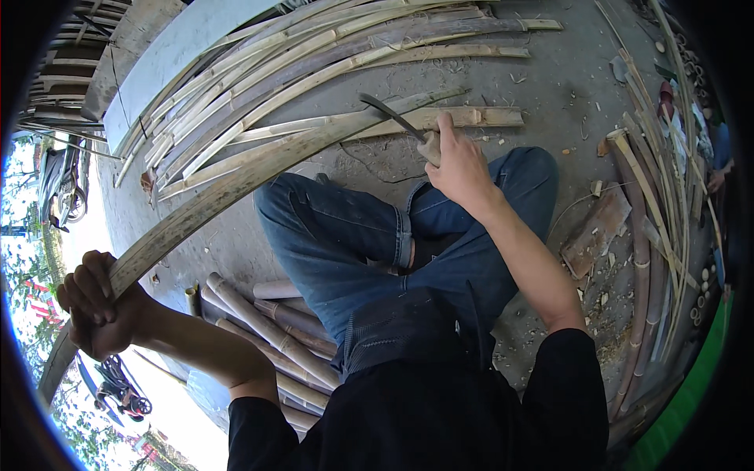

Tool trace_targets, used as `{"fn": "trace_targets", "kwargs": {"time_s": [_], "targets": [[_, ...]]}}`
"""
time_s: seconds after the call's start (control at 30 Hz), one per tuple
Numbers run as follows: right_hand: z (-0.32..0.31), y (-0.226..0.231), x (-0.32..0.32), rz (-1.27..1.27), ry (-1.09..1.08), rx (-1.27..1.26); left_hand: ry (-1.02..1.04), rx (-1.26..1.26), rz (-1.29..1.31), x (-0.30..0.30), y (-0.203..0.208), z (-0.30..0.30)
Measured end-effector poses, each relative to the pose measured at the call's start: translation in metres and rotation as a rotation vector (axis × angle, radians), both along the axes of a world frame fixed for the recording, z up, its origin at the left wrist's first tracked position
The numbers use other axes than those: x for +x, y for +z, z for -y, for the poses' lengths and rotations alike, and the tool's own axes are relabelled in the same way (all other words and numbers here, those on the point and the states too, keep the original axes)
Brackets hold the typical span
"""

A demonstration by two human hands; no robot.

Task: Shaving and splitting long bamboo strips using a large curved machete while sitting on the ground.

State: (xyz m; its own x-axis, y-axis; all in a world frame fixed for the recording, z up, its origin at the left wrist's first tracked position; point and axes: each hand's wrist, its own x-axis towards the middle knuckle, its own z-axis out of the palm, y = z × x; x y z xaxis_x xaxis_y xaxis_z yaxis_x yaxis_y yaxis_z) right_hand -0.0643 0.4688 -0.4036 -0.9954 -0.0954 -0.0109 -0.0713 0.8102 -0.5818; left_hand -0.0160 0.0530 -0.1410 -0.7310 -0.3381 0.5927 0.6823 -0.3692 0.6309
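A long, weathered bamboo strip (236,180) slants across my front, from the lower left up to the far middle. My left hand (104,308) is wrapped round it close to its lower left end. In my closed right hand (465,166) is the pale handle of a curved knife (402,119). Its dark, hooked blade crosses the strip toward the far end; whether the edge bites into the bamboo I cannot tell. I sit cross-legged on the floor in blue jeans, with both hands apart and the strip passing beyond my knees.
Many split bamboo strips (338,39) lie in a pile ahead. Round bamboo poles (259,334) rest beside my left hip. More poles and slats (646,275) line the right side, near a flat brown piece (595,229). Shavings litter the concrete floor. Motorbikes stand outside at left.
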Motion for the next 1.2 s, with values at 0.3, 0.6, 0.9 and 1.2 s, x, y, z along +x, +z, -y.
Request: {"fn": "trace_targets", "kwargs": {"time_s": [0.3,0.6,0.9,1.2], "targets": [[-0.015,0.005,-0.010,0.197,0.086,-0.020,-0.015,0.024,0.003,0.017,0.002,-0.006],[0.001,0.014,-0.024,0.201,0.145,-0.049,-0.054,0.003,-0.064,0.007,-0.005,-0.013],[-0.057,-0.054,-0.072,0.313,-0.115,0.129,0.426,0.142,0.183,0.013,-0.018,-0.018],[0.041,0.062,0.013,-0.127,-0.118,-0.714,0.718,0.287,0.296,-0.008,-0.013,-0.036]]}}
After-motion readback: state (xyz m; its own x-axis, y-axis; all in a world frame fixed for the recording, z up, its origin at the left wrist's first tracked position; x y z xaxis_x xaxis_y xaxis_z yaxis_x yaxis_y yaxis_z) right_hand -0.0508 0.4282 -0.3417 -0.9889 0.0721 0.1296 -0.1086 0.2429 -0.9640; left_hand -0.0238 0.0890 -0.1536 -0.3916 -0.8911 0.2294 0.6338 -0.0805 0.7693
